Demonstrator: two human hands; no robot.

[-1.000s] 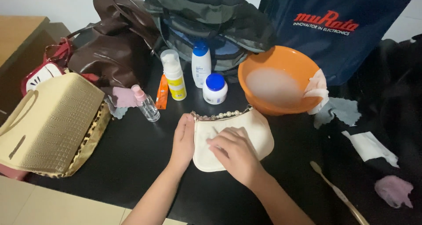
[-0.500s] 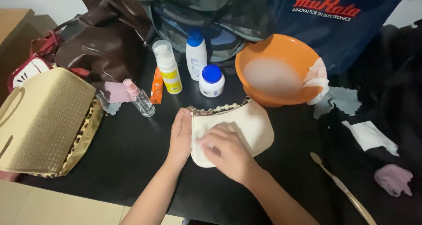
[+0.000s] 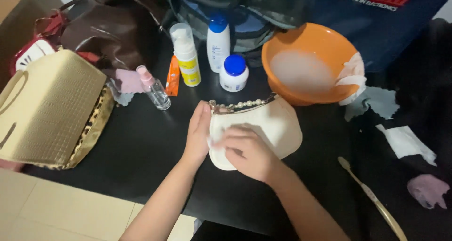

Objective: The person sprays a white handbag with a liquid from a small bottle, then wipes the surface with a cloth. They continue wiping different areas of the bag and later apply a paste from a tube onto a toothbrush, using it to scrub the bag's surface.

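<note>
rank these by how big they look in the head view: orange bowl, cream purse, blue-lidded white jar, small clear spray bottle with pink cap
1. Round orange plastic bowl and cream fabric purse with pearl chain: look alike, so unranked.
2. Blue-lidded white jar.
3. Small clear spray bottle with pink cap, close to the jar.

The cream handbag (image 3: 275,128) looked like smooth, matt leather, with a strap of glossy pearl beads (image 3: 245,104). The orange bowl (image 3: 306,48) was shiny plastic. The black table (image 3: 141,147) had a smooth, faintly reflective finish. The gold bag (image 3: 47,109) showed a woven, textured surface. The small spray bottle (image 3: 155,92) was clear plastic.
</note>
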